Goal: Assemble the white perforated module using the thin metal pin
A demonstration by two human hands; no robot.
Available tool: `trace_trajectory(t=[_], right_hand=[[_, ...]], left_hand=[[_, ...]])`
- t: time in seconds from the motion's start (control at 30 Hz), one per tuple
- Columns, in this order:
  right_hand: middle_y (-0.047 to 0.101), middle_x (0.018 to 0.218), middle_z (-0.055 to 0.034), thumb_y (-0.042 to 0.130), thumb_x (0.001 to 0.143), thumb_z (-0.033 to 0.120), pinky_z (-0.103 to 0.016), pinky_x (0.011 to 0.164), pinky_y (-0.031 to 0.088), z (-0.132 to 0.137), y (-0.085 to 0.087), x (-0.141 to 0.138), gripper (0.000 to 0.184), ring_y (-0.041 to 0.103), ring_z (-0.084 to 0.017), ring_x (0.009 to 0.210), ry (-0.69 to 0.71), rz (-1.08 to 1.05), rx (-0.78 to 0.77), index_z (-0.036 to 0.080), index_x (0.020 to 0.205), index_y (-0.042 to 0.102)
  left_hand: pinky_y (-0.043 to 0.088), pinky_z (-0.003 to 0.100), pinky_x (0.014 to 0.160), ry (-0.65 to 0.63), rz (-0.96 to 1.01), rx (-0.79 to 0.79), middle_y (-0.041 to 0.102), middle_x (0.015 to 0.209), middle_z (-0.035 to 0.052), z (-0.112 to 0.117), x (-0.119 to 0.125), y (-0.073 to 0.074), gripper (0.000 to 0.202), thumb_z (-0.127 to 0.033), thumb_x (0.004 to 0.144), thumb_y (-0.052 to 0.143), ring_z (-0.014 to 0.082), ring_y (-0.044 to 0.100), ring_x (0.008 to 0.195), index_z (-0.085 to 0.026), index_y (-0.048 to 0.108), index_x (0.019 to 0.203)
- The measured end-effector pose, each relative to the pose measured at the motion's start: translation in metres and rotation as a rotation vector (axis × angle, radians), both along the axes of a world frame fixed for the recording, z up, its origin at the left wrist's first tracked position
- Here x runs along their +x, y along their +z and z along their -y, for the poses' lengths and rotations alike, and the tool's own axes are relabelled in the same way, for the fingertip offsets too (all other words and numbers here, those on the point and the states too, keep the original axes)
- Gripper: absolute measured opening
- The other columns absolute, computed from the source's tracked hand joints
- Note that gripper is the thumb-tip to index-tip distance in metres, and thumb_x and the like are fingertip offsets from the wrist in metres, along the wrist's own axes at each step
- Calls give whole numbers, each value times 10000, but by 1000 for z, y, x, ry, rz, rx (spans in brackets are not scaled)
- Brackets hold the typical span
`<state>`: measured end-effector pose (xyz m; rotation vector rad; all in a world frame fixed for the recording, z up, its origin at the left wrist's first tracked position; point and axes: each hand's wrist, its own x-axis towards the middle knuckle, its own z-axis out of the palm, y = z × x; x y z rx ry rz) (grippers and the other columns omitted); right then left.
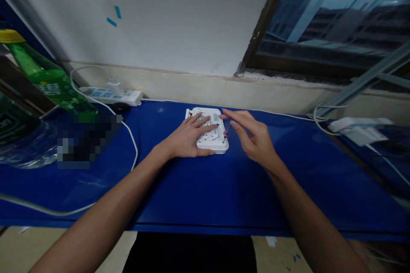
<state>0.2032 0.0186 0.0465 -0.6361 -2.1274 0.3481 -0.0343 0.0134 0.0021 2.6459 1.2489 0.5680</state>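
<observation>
A white router-like box with rows of small vent holes and a pale label lies flat on the blue table. My left hand rests on its left side with the fingers spread across the top. In my right hand, at the box's right edge, a small screwdriver with a clear and reddish handle is pinched between thumb and fingers. Its tip points down at the near right corner of the box. Whether the tip sits in a screw is too small to tell.
On the left stand a green bottle with a yellow cap and a large clear bottle. A power strip with a plugged-in charger lies by the wall, its white cable looping over the blue table. White adapters lie at the right.
</observation>
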Motion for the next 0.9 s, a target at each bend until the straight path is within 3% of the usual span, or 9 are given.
trace_trajectory(t=[0.13, 0.27, 0.47, 0.6, 0.73, 0.8, 0.9], right_hand=[[760, 1043, -32, 628, 941, 203, -433, 852, 521, -2, -1, 0, 306, 655, -222, 908, -81, -13, 103, 314, 1212, 718], [702, 833, -54, 698, 906, 275, -412, 755, 506, -6, 0, 6, 191, 609, -220, 788, -201, -3, 204, 257, 1082, 770], [686, 1289, -72, 487, 1010, 188, -482, 999, 478, -4, 2, 8, 387, 611, -242, 1176, -51, 28, 55, 278, 1364, 614], [748, 1071, -46, 607, 956, 215, -439, 876, 532, 0, -1, 1, 300, 666, -228, 972, -36, -48, 49, 295, 1228, 705], [665, 877, -52, 684, 915, 279, -384, 735, 529, 3, -5, -8, 175, 618, -207, 814, -139, -76, 114, 272, 1068, 768], [666, 966, -71, 633, 950, 271, -400, 802, 533, 4, -5, -10, 238, 625, -218, 905, -122, -56, 106, 261, 1165, 734], [666, 1250, -81, 487, 1011, 191, -465, 992, 484, 4, -5, -10, 387, 596, -239, 1162, -13, -2, 42, 282, 1370, 600]], left_hand=[[178, 630, 1207, 4, -26, 4, 260, 1651, 100, -1, 0, 0, 912, -710, 782, 677, 396, 152, 1529, -299, 377, 1539], [175, 637, 1204, 3, -41, -1, 266, 1648, 111, 0, 0, 1, 919, -732, 791, 654, 399, 151, 1529, -299, 363, 1547], [169, 633, 1210, 6, -33, -5, 262, 1651, 100, 1, 1, 2, 899, -734, 797, 650, 393, 157, 1529, -299, 381, 1536], [163, 637, 1212, 8, -31, -6, 250, 1656, 88, 0, 1, 2, 900, -729, 792, 659, 391, 143, 1533, -311, 374, 1537], [179, 641, 1206, 4, -34, 1, 259, 1653, 86, -1, 0, 0, 885, -718, 800, 657, 390, 142, 1533, -314, 375, 1536], [180, 641, 1205, 6, -35, 10, 257, 1653, 97, -1, 0, -1, 898, -728, 798, 649, 393, 143, 1532, -303, 372, 1539], [174, 631, 1209, 2, -27, 18, 243, 1654, 116, -1, 0, -2, 922, -753, 791, 635, 396, 136, 1532, -283, 375, 1540]])
